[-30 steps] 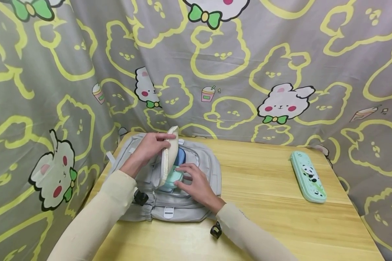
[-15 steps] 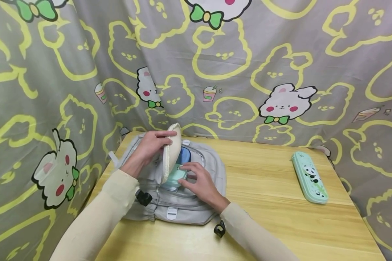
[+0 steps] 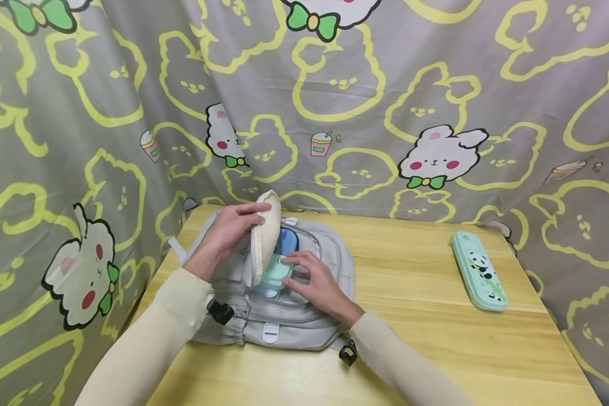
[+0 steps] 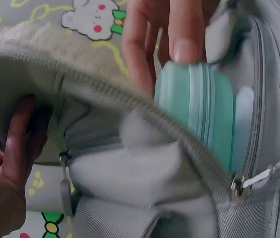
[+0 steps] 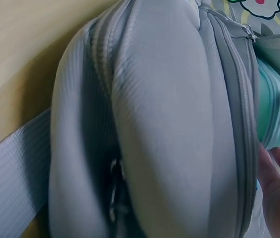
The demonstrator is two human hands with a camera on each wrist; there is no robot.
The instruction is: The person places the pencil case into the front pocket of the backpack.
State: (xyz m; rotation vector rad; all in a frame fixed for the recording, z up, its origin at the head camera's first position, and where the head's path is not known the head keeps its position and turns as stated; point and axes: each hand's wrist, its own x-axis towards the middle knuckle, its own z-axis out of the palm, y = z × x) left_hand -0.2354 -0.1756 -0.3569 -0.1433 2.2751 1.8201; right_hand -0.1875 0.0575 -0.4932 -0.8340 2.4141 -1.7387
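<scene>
My left hand (image 3: pixel 226 230) holds up the front flap (image 3: pixel 268 231) of a grey backpack (image 3: pixel 330 254) that lies on the table. In the left wrist view, fingers (image 4: pixel 18 134) are tucked behind the flap's zipped edge. With my right hand (image 3: pixel 318 285) I grip the near end of a mint-green zipped case (image 3: pixel 278 272), thumb on one side and fingers on the other. The case (image 4: pixel 194 99) sits partly inside the open pocket, its lower part hidden by the zipper edge. Behind it in the pocket is a blue case (image 3: pixel 287 241).
A second mint-green zipped case (image 3: pixel 479 270) with panda pictures lies at the right of the wooden table (image 3: pixel 401 265). A patterned curtain (image 3: pixel 355 186) closes off the back and the left side. A backpack strap (image 5: pixel 16 168) reaches onto the tabletop.
The backpack has shifted slightly right along with my right hand and the mint case. The flap stands a little farther from the pocket, and more of the blue case shows.
</scene>
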